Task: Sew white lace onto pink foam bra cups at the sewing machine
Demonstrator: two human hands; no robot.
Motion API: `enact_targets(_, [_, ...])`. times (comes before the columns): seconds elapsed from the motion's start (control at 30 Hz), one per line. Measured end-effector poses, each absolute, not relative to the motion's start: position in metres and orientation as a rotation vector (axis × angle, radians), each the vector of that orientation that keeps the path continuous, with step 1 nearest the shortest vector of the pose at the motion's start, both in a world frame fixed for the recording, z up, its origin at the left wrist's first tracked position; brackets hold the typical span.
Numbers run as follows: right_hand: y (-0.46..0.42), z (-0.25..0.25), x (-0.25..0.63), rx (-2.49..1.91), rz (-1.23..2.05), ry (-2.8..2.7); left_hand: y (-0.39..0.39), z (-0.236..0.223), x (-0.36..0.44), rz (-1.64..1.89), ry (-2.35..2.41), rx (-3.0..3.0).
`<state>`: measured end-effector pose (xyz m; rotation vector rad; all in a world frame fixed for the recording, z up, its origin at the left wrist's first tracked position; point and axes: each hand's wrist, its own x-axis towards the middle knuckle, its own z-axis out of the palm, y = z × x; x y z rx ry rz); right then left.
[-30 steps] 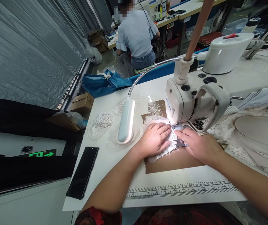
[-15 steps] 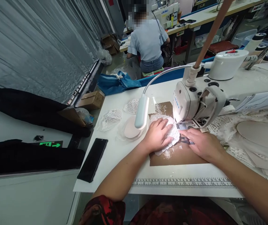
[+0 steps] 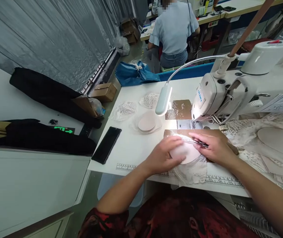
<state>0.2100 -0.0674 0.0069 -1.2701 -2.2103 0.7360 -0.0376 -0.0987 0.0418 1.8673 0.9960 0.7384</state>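
A pale oval fabric pad (image 3: 185, 153) with white lace (image 3: 193, 172) around it lies close in front of the sewing machine (image 3: 207, 96). My left hand (image 3: 165, 153) is at the pad's left edge, blurred, with thumb and fingers apart. In my right hand (image 3: 213, 147) is a pair of dark thread snips (image 3: 201, 143), its tip pointing left across the pad's upper edge. The needle area (image 3: 193, 123) and the metal plate (image 3: 184, 124) lie beyond both hands. Brown board (image 3: 218, 134) shows beneath and behind the work.
A black phone (image 3: 106, 145) lies at left. Further back are lace pieces (image 3: 125, 110) and another oval pad (image 3: 146, 121). The lamp (image 3: 163, 99) hangs above the table. Lace and pads (image 3: 272, 142) are heaped at right. A co-worker (image 3: 173, 29) sits beyond.
The pad and lace have come out from under the machine's needle toward me. Both hands moved nearer, and the snips now lie across the pad. My view has shifted too.
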Motion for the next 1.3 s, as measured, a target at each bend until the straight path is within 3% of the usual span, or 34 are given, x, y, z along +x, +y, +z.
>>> enact_targets(0.1, [-0.070,0.008,0.213,-1.205,0.765,-2.165,-0.090,0.038,-0.050,0.778,1.170,1.317])
enact_targets(0.23, [-0.074,0.012,0.215,-1.167,0.840,-2.115,-0.073,0.036,-0.049,0.583,1.046,0.921])
enact_targets(0.53, [-0.077,0.015,0.218,-1.137,1.142,-2.099,-0.060,0.035,-0.018,0.634,0.877,1.089])
enact_targets(1.3, [-0.074,0.031,0.202,-1.247,1.249,-1.960,-0.060,0.014,-0.006,0.661,0.872,1.119])
